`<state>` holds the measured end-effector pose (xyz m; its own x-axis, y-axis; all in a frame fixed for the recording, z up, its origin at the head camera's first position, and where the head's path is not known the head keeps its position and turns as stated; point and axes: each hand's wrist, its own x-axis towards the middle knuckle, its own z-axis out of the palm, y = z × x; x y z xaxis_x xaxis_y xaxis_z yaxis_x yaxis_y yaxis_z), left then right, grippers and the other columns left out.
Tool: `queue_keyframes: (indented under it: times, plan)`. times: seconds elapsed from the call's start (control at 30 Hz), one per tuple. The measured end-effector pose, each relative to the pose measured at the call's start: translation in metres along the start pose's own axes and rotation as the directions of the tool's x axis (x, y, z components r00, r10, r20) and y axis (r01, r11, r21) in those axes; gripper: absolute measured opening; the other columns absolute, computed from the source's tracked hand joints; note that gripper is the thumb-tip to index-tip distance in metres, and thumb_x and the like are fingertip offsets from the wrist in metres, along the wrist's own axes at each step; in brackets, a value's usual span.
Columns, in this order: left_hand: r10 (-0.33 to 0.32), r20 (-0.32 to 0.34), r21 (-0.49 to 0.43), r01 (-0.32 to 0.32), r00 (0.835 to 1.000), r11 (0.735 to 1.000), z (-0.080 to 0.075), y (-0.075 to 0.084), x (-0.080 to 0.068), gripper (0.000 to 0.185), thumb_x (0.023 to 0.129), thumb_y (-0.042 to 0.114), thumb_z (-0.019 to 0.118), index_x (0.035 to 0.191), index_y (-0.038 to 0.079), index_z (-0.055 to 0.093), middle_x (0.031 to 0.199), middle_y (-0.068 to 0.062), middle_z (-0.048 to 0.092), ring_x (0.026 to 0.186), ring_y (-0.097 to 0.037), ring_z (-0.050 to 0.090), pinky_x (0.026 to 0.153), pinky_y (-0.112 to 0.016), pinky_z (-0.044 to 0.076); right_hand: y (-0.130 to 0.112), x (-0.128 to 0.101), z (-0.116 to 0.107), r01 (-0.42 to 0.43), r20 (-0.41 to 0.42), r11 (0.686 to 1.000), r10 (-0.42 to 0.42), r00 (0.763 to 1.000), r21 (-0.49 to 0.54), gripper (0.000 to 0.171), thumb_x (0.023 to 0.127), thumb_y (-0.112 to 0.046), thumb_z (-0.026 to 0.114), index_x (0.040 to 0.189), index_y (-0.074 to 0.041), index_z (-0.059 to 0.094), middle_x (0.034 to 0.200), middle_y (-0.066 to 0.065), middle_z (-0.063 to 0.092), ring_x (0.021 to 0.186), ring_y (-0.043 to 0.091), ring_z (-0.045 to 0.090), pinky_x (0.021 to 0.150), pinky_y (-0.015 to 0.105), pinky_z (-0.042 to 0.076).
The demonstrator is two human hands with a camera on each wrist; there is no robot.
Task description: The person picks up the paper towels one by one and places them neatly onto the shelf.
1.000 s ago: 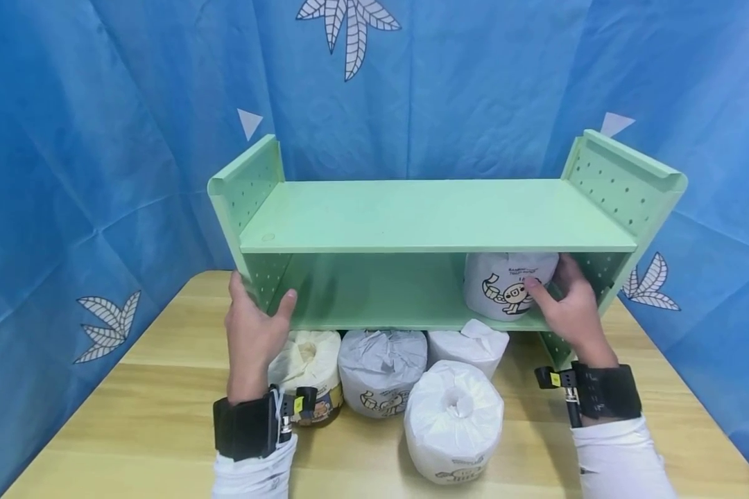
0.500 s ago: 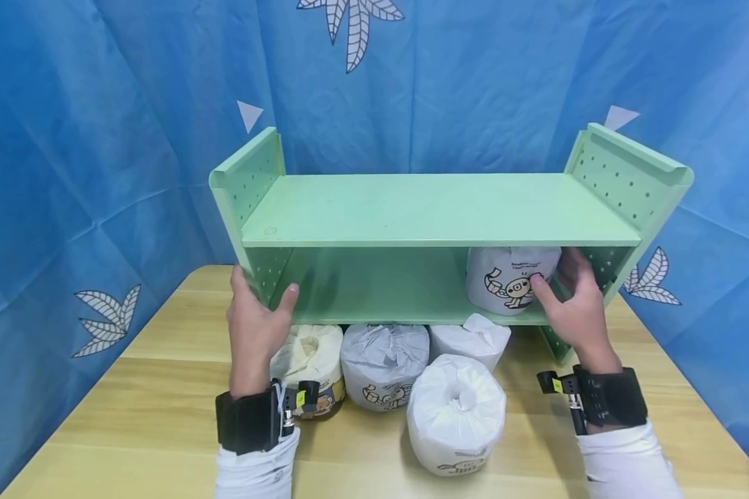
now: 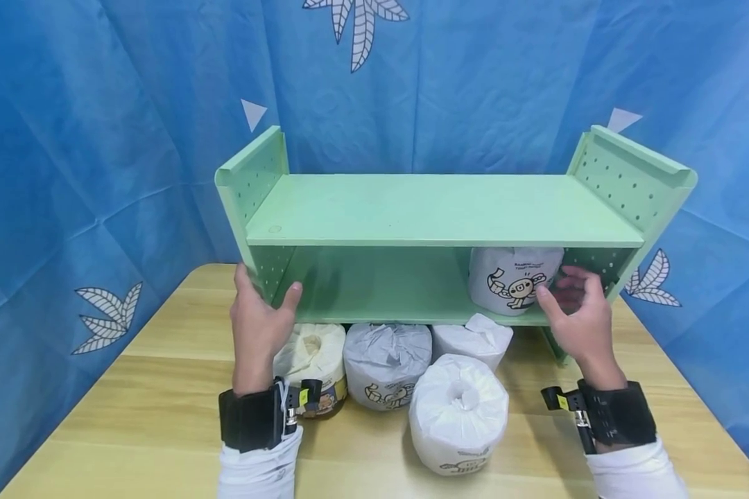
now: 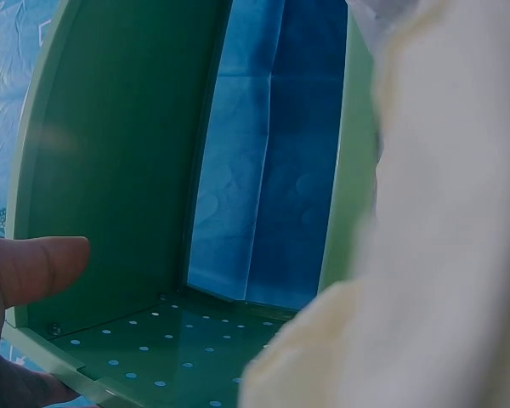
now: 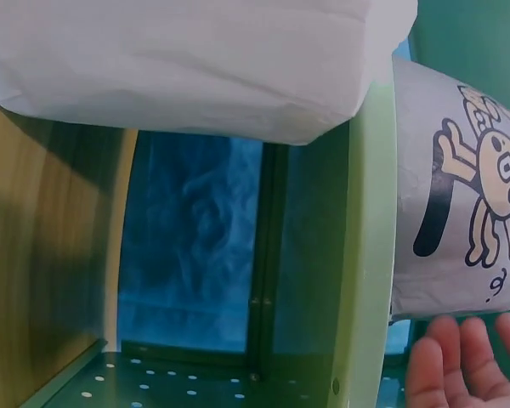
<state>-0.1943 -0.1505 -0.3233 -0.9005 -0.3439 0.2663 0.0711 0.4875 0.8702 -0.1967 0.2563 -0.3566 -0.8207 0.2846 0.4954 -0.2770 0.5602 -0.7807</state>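
A mint-green two-tier shelf (image 3: 443, 208) stands on the wooden table (image 3: 131, 416). My left hand (image 3: 265, 291) grips the shelf's left side panel, thumb (image 4: 34, 268) inside on the perforated wall and fingers outside. A white wrapped paper roll with a cartoon print (image 3: 514, 281) sits at the right end of the lower tier. My right hand (image 3: 558, 287) hovers just beside it with fingers (image 5: 467, 361) loose, holding nothing. In the right wrist view the roll (image 5: 459, 212) stands a little apart from the fingertips.
Several wrapped rolls lie under and before the shelf: a cream one (image 3: 312, 353), a grey one (image 3: 387, 364), a white one (image 3: 471, 336), and a larger white one (image 3: 458, 412) nearest me. Blue cloth with leaf prints hangs behind and at both sides.
My right hand has let go of the roll on the lower tier and drawn back a little. The left hand keeps its grip on the side panel.
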Motion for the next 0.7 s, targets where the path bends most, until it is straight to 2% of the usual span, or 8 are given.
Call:
queue_keyframes:
  times: [0.1, 0.23, 0.33, 0.43, 0.53, 0.63, 0.7]
  plan:
    - [-0.003, 0.007, 0.001, 0.003, 1.0, 1.0, 0.0, 0.0, 0.0, 0.09, 0.092, 0.025, 0.066, 0.156, 0.009, 0.005, 0.148, -0.025, 0.036, 0.135, -0.042, 0.034, 0.109, -0.058, 0.029, 0.003, -0.004, 0.0, 0.048, 0.023, 0.999, -0.048, 0.999, -0.001, 0.045, 0.091, -0.011, 0.065, 0.128, 0.006, 0.045, 0.104, 0.011, 0.055, 0.087, 0.001, 0.05, 0.076, 0.01, 0.042]
    - [-0.008, 0.012, -0.001, 0.008, 1.0, 1.0, 0.0, 0.0, 0.0, 0.09, 0.092, 0.026, 0.066, 0.156, 0.01, 0.003, 0.148, -0.025, 0.035, 0.135, -0.042, 0.034, 0.109, -0.058, 0.029, 0.009, -0.009, -0.003, 0.12, 0.088, 0.993, -0.12, 0.989, 0.002, 0.032, 0.091, -0.008, 0.065, 0.117, 0.007, 0.052, 0.093, 0.007, 0.059, 0.081, 0.0, 0.053, 0.072, 0.008, 0.043]
    - [-0.005, 0.007, 0.003, 0.005, 1.0, 1.0, 0.0, -0.001, -0.001, 0.091, 0.092, 0.026, 0.066, 0.156, 0.009, 0.003, 0.148, -0.025, 0.035, 0.135, -0.042, 0.034, 0.109, -0.059, 0.029, 0.012, -0.012, -0.005, 0.167, 0.165, 0.986, -0.168, 0.972, 0.016, 0.023, 0.089, -0.005, 0.066, 0.108, 0.005, 0.058, 0.088, 0.001, 0.061, 0.079, 0.0, 0.056, 0.071, 0.009, 0.045]
    - [0.0, 0.002, 0.007, 0.0, 1.0, 1.0, 0.0, -0.001, 0.0, 0.09, 0.092, 0.026, 0.066, 0.156, 0.009, 0.003, 0.148, -0.026, 0.035, 0.135, -0.043, 0.034, 0.108, -0.059, 0.029, 0.014, -0.013, -0.009, 0.205, 0.255, 0.978, -0.209, 0.944, 0.043, 0.013, 0.088, -0.001, 0.067, 0.099, 0.003, 0.061, 0.084, -0.002, 0.063, 0.074, 0.003, 0.059, 0.067, 0.013, 0.049]
    - [0.005, -0.003, 0.005, -0.005, 1.0, 1.0, 0.0, -0.001, 0.0, 0.09, 0.092, 0.025, 0.066, 0.156, 0.009, 0.005, 0.147, -0.026, 0.036, 0.134, -0.043, 0.034, 0.108, -0.06, 0.029, 0.014, -0.015, -0.013, 0.226, 0.378, 0.973, -0.226, 0.898, 0.043, 0.007, 0.088, -0.001, 0.068, 0.094, -0.001, 0.064, 0.083, -0.002, 0.065, 0.073, 0.006, 0.061, 0.066, 0.018, 0.052]
    - [0.009, -0.005, -0.001, -0.009, 1.0, 1.0, 0.0, 0.0, 0.0, 0.089, 0.092, 0.024, 0.066, 0.156, 0.01, 0.006, 0.146, -0.025, 0.037, 0.134, -0.043, 0.035, 0.107, -0.06, 0.029, 0.014, -0.017, -0.016, 0.22, 0.53, 0.975, -0.192, 0.826, 0.01, 0.006, 0.09, -0.006, 0.067, 0.094, -0.003, 0.067, 0.085, -0.002, 0.067, 0.077, 0.008, 0.063, 0.071, 0.023, 0.054]
    - [0.011, -0.005, -0.001, -0.011, 1.0, 1.0, 0.0, 0.0, 0.0, 0.089, 0.092, 0.025, 0.066, 0.156, 0.01, 0.006, 0.146, -0.025, 0.037, 0.134, -0.043, 0.035, 0.107, -0.06, 0.029, 0.015, -0.017, -0.016, 0.22, 0.613, 0.975, -0.159, 0.774, -0.026, 0.011, 0.091, -0.011, 0.067, 0.098, -0.002, 0.069, 0.089, -0.001, 0.069, 0.082, 0.011, 0.064, 0.075, 0.026, 0.055]
